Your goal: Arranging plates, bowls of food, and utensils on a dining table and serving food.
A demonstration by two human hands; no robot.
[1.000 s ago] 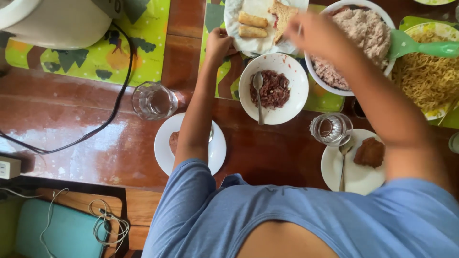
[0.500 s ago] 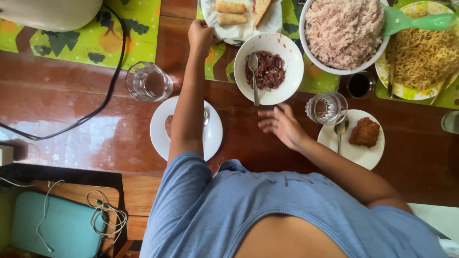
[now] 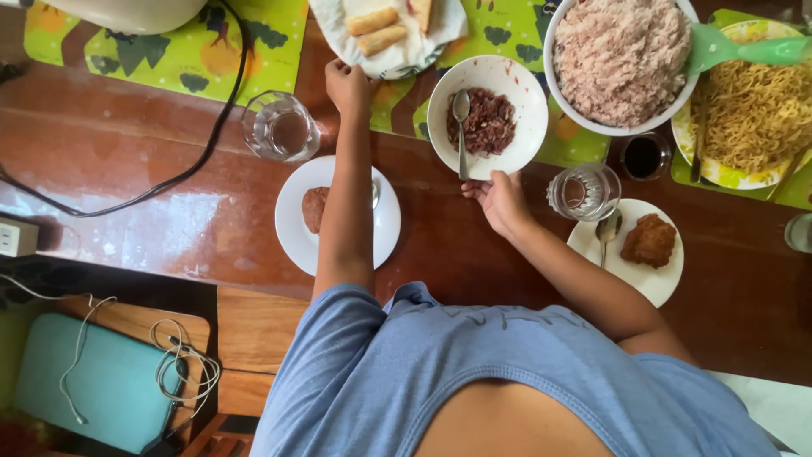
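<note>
My left hand (image 3: 347, 85) reaches forward across a white plate (image 3: 296, 233) and closes on the near edge of the paper-lined plate of fried rolls (image 3: 423, 46). My right hand (image 3: 499, 199) rests on the brown table, its fingers curled on the near rim of the white bowl (image 3: 526, 93). That bowl holds dark red food and a metal spoon (image 3: 461, 127). A fried piece (image 3: 315, 207) lies on the white plate under my left forearm.
A large bowl of rice (image 3: 622, 55) with a green ladle (image 3: 748, 49) and a plate of noodles (image 3: 753, 114) stand at the far right. Two water glasses (image 3: 281, 129) (image 3: 584, 192), a dark cup (image 3: 645, 156), a second plate with fried food (image 3: 650, 239) and a black cable (image 3: 194, 161) lie nearby.
My right hand came down from over the rice bowl to the table, then moved up to the white bowl's near rim. My left hand stayed on the plate of rolls.
</note>
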